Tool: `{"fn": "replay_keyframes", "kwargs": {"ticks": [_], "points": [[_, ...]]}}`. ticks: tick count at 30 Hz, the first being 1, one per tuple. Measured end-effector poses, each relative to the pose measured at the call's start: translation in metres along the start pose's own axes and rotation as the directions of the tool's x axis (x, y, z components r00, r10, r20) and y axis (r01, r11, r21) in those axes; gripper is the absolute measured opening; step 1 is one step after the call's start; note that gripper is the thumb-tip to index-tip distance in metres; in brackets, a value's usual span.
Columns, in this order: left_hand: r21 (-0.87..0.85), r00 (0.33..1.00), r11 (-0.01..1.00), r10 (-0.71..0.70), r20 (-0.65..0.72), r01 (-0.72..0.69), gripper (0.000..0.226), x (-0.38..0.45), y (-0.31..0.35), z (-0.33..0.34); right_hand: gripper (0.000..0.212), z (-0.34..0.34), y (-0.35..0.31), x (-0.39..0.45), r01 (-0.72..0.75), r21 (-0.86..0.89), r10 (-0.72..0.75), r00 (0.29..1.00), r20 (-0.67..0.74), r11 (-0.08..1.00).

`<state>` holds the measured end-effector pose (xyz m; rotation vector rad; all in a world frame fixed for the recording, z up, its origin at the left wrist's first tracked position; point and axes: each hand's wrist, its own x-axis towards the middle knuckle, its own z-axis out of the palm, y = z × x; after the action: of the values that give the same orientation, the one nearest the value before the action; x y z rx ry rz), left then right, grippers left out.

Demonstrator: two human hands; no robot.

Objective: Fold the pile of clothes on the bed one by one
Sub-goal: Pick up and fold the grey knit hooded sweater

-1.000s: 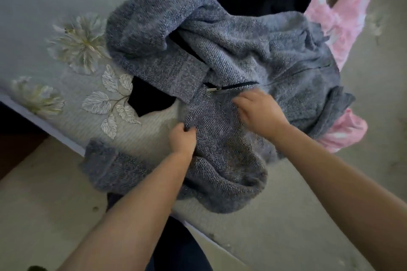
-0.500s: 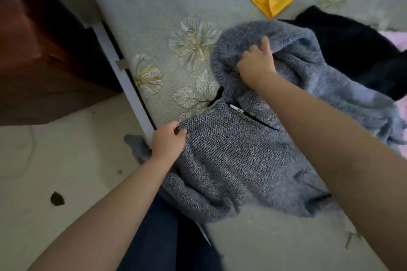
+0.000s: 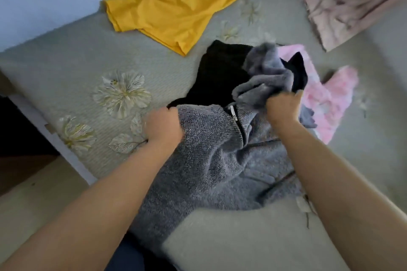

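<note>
Head view first: my left hand (image 3: 164,126) grips the near-left edge of the grey knit zip sweater (image 3: 211,156), which lies crumpled on the bed (image 3: 66,61) and spills over its near edge. My right hand (image 3: 283,109) is fisted round a bunched grey fold by the zipper (image 3: 235,119). Behind lie a black garment (image 3: 220,72), a pink fluffy garment (image 3: 326,99) and a yellow shirt (image 3: 180,9).
</note>
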<state>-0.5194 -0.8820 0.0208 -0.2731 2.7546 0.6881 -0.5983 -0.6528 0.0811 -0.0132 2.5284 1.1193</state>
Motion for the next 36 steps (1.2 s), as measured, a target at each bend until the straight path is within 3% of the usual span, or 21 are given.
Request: {"fn": "replay_keyframes", "kwargs": {"ticks": [2, 4, 6, 7, 8, 9, 11, 12, 13, 14, 16, 21, 24, 26, 27, 29, 30, 31, 34, 36], "points": [[0.2, 0.987, 0.979, 0.016, 0.158, -0.048, 0.021, -0.007, 0.006, 0.011, 0.028, 0.025, 0.016, -0.015, -0.193, 0.027, 0.181, 0.954, 0.239, 0.981], [0.33, 0.968, 0.935, 0.045, 0.245, -0.127, 0.024, -0.018, 0.009, 0.025, 0.031, 0.034, 0.019, -0.031, -0.278, 0.09, 0.193, 0.834, 0.517, 0.956], [0.378, 0.955, 0.903, 0.099, 0.279, -0.204, 0.023, -0.028, 0.01, 0.034, 0.031, 0.03, 0.008, -0.044, -0.136, 0.237, -0.071, 0.713, 0.697, 0.962], [0.367, 0.958, 0.908, 0.106, 0.267, -0.202, 0.023, -0.032, 0.008, 0.037, 0.033, 0.023, -0.002, -0.047, -0.064, 0.333, -0.212, 0.657, 0.724, 0.941], [0.329, 0.967, 0.928, 0.096, 0.238, -0.173, 0.022, -0.034, 0.005, 0.039, 0.036, 0.015, -0.011, -0.047, -0.003, 0.441, -0.334, 0.648, 0.684, 0.897], [0.282, 0.976, 0.95, 0.08, 0.204, -0.137, 0.021, -0.035, 0.001, 0.04, 0.039, 0.006, -0.02, -0.045, 0.071, 0.537, -0.419, 0.714, 0.561, 0.841], [0.229, 0.988, 0.968, 0.08, 0.129, -0.108, 0.023, -0.036, -0.007, 0.041, 0.04, -0.013, -0.036, -0.031, 0.272, 0.59, -0.435, 0.887, 0.153, 0.761], [0.209, 0.992, 0.972, 0.088, 0.091, -0.105, 0.027, -0.034, -0.011, 0.042, 0.031, -0.02, -0.044, -0.022, 0.352, 0.58, -0.391, 0.918, -0.061, 0.735], [0.182, 0.994, 0.978, 0.097, 0.055, -0.106, 0.031, -0.032, -0.014, 0.042, 0.018, -0.025, -0.051, -0.013, 0.426, 0.533, -0.367, 0.904, -0.219, 0.731], [0.152, 0.994, 0.982, 0.107, 0.03, -0.11, 0.035, -0.028, -0.016, 0.043, 0.026, -0.028, -0.058, -0.003, 0.454, 0.438, -0.377, 0.89, -0.255, 0.776], [0.137, 0.989, 0.98, 0.142, 0.04, -0.146, 0.04, -0.019, -0.017, 0.046, 0.044, -0.03, -0.069, 0.016, 0.48, 0.23, -0.463, 0.877, -0.125, 0.847], [0.248, 0.953, 0.942, 0.162, 0.255, -0.226, 0.03, -0.005, -0.019, 0.054, 0.017, -0.018, -0.075, 0.006, 0.553, 0.034, -0.554, 0.83, 0.064, 0.833], [0.265, 0.896, 0.91, 0.198, 0.398, -0.319, 0.028, -0.024, -0.021, 0.06, 0.008, 0.011, -0.066, -0.035, 0.628, 0.202, -0.66, 0.706, 0.258, 0.751], [0.222, 0.885, 0.928, 0.183, 0.429, -0.3, 0.026, -0.041, -0.021, 0.066, 0.031, 0.021, -0.053, -0.04, 0.589, 0.402, -0.708, 0.639, 0.299, 0.701], [0.176, 0.904, 0.952, 0.167, 0.393, -0.252, 0.024, -0.044, -0.021, 0.067, 0.032, 0.022, -0.046, -0.034, 0.528, 0.503, -0.699, 0.671, 0.246, 0.684], [0.052, 0.964, 0.993, 0.089, 0.251, -0.105, 0.017, -0.039, -0.019, 0.069, 0.015, 0.022, -0.032, -0.01, 0.387, 0.663, -0.54, 0.841, 0.031, 0.641], [0.003, 0.981, 1.0, 0.023, 0.193, -0.024, 0.02, -0.033, -0.018, 0.07, 0.012, 0.022, -0.028, 0.004, 0.336, 0.681, -0.418, 0.907, -0.048, 0.651], [-0.026, 0.985, 0.999, -0.038, 0.17, 0.043, 0.025, -0.027, -0.017, 0.071, 0.024, 0.021, -0.026, 0.016, 0.301, 0.647, -0.346, 0.936, -0.06, 0.701], [-0.048, 0.97, 0.985, -0.153, 0.189, 0.165, 0.033, -0.018, -0.012, 0.076, 0.058, 0.021, -0.035, 0.033, 0.361, 0.392, -0.44, 0.889, 0.13, 0.846], [-0.11, 0.95, 0.96, -0.229, 0.211, 0.256, 0.034, -0.02, -0.01, 0.077, 0.057, 0.023, -0.049, 0.035, 0.41, 0.308, -0.47, 0.869, 0.152, 0.858]]}}
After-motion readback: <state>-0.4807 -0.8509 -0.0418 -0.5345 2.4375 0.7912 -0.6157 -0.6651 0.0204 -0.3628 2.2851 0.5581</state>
